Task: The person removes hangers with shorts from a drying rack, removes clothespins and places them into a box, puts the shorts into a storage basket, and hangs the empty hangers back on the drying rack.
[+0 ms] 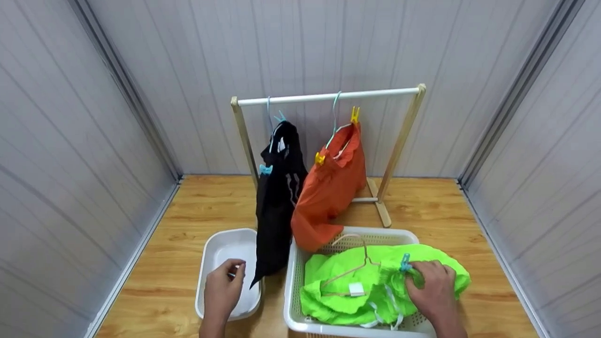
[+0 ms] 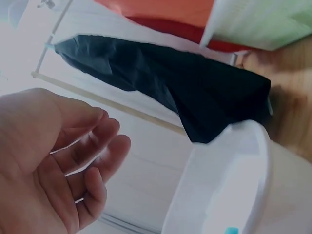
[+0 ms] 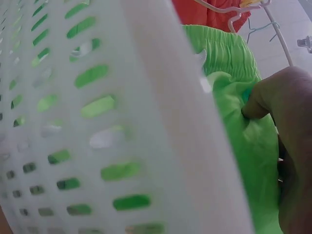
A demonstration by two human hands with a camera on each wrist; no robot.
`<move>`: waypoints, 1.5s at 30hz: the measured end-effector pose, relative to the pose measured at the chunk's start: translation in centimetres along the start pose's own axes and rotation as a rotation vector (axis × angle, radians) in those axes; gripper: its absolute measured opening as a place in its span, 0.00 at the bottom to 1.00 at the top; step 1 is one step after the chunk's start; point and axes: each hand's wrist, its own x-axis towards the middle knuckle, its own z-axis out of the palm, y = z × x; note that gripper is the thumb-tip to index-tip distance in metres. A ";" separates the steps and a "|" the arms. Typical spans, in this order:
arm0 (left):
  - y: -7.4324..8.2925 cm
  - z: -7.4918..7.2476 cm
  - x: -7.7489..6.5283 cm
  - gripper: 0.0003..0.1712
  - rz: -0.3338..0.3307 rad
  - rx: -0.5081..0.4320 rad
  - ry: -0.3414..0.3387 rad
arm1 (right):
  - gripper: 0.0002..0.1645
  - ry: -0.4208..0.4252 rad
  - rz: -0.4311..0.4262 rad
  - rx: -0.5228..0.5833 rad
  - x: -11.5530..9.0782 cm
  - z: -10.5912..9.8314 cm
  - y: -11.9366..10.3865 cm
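Observation:
Bright green shorts (image 1: pixel 338 305) with a gathered waistband and white drawstrings lie across the white perforated basket (image 1: pixel 292 300). A pinkish hanger (image 1: pixel 365 251) is at their waist. My right hand (image 1: pixel 429 284) grips the waistband's right end between thumb and fingers, beside a blue clothespin (image 1: pixel 405 263) that stands up from the cloth. In the right wrist view the thumb presses into the green fabric (image 3: pixel 258 161). My left hand (image 1: pixel 224 288) hovers over a white basin (image 1: pixel 201 281). Its fingers (image 2: pixel 109 129) are loosely curled, and nothing shows between them in the left wrist view.
Behind stands a small rack with a white rail (image 1: pixel 300 98) and wooden legs. A black garment (image 1: pixel 277 225) with blue clothespins and an orange garment (image 1: pixel 328 197) with yellow ones hang there, their lower ends reaching the basin and basket. A blue piece (image 2: pixel 231 230) lies in the basin.

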 end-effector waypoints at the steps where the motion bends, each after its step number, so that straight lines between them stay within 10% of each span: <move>1: 0.2 0.0 -0.4 0.02 0.012 -0.011 0.005 | 0.15 0.008 0.001 0.000 -0.4 -0.2 0.1; 13: 2.8 2.2 -0.9 0.08 0.385 -0.262 0.062 | 0.18 0.068 0.161 -0.057 -1.8 -2.2 2.2; 25: 4.9 5.6 -2.9 0.11 0.455 -0.333 -0.045 | 0.22 0.065 0.289 0.032 -3.3 -3.1 3.2; 35: 4.8 10.3 -3.3 0.12 0.592 -0.277 -0.161 | 0.24 0.159 0.164 -0.150 -3.0 -4.0 4.2; 45: 4.4 11.9 -4.7 0.09 0.637 -0.090 -0.161 | 0.15 0.199 0.390 -0.075 -3.3 -4.1 3.9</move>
